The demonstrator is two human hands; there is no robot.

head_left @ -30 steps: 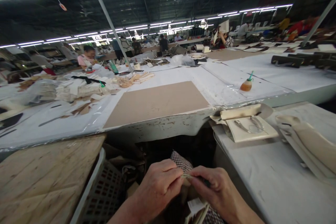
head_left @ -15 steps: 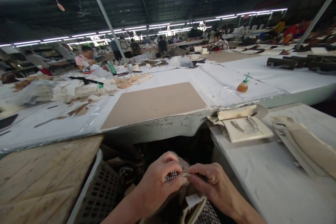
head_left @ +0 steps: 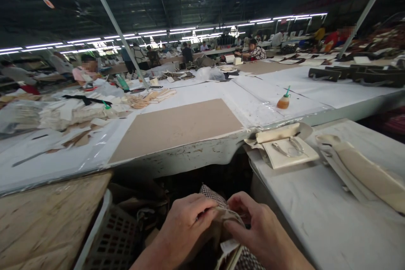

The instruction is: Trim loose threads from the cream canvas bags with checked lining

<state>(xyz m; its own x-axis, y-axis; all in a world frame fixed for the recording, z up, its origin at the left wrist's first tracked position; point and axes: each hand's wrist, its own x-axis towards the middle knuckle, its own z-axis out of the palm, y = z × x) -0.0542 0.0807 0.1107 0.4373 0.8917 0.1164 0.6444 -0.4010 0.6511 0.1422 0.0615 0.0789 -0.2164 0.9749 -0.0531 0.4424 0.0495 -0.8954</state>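
My left hand [head_left: 185,223] and my right hand [head_left: 264,225] work close together at the lower middle, in front of the table edge. Between them is a beige bag piece [head_left: 215,225] with thin layered edges. The left fingers pinch its upper edge. My right thumb and fingers grip the edge on the other side, where it curves up. A small white label [head_left: 229,244] shows on the piece below my right hand. Brown-and-white checked cloth [head_left: 212,195] lies behind and under it. The underside of the piece is hidden by my hands.
A cream bag [head_left: 289,149] and a long cream piece [head_left: 363,166] lie on the right-hand table. A brown board [head_left: 180,128] and a glue bottle [head_left: 283,101] are on the white worktable. At left stand a plastic basket [head_left: 115,236] and a wooden board [head_left: 47,223]. People work farther back.
My right hand has turned and its grip has widened, so more of the beige edge shows between the hands. The view has shifted slightly to the right.
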